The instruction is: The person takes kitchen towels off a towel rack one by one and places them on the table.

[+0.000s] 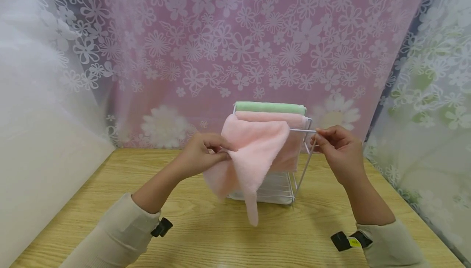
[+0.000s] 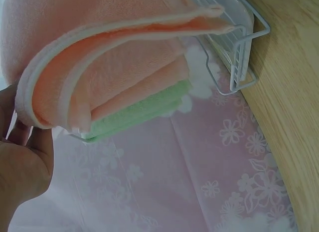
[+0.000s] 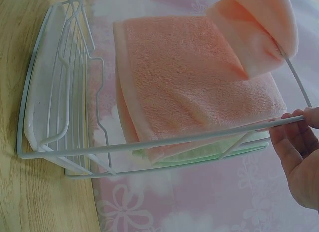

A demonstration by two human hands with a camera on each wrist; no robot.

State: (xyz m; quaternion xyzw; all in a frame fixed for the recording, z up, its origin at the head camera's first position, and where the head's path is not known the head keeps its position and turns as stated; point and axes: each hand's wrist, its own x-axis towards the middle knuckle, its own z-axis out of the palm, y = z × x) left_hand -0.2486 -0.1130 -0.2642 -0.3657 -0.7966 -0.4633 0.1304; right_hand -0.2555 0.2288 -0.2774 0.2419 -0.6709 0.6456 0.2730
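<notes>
A pink towel [image 1: 257, 145] hangs bunched and uneven over the front bar of a white wire rack [image 1: 304, 167], one corner dangling low. My left hand [image 1: 206, 153] pinches the towel's left edge between thumb and fingers. At the rack's upper right front corner, my right hand [image 1: 342, 153] grips the white wire, as the right wrist view also shows. Behind the bunched towel, a second pink towel [image 3: 184, 82] drapes neatly folded over its bar. Farthest back hangs a green towel [image 1: 270, 106]. The bunched towel hides the rack's left front in the head view.
A white tray [image 1: 274, 196] sits in the rack's base under a wire grid. The rack stands on a wood-grain table [image 1: 206, 235]. A pink flowered curtain [image 1: 220, 47] rises behind, with a pale sheet [image 1: 44, 96] at the left and another flowered sheet [image 1: 434, 137] at the right.
</notes>
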